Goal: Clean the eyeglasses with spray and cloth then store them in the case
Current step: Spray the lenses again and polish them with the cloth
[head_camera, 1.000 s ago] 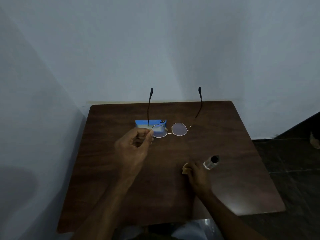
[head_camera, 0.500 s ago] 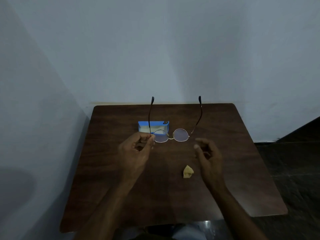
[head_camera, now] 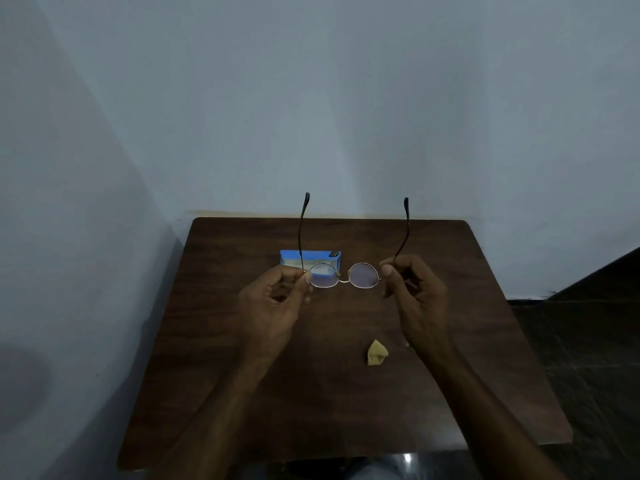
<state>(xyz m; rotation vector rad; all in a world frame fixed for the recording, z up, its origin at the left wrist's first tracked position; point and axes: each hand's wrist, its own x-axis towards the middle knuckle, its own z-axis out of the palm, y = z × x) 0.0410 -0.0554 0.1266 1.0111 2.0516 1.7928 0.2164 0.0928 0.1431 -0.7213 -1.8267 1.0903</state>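
Round thin-framed eyeglasses (head_camera: 343, 276) hang in the air above the dark wooden table (head_camera: 242, 375), temples unfolded and pointing away from me. My left hand (head_camera: 277, 299) pinches the left hinge. My right hand (head_camera: 412, 289) pinches the right hinge and temple. Behind the left lens a blue eyeglass case (head_camera: 311, 258) lies on the table. A small crumpled yellow cloth (head_camera: 376, 352) rests on the table near my right forearm. The spray bottle is hidden, apart from perhaps a small bit at my right wrist.
White walls close in behind the table and on the left. At the right the table ends at an edge above a dark tiled floor (head_camera: 588, 341).
My right hand left the cloth and spray bottle on the table, rose and took hold of the glasses' right hinge. The left hand kept its hold throughout.
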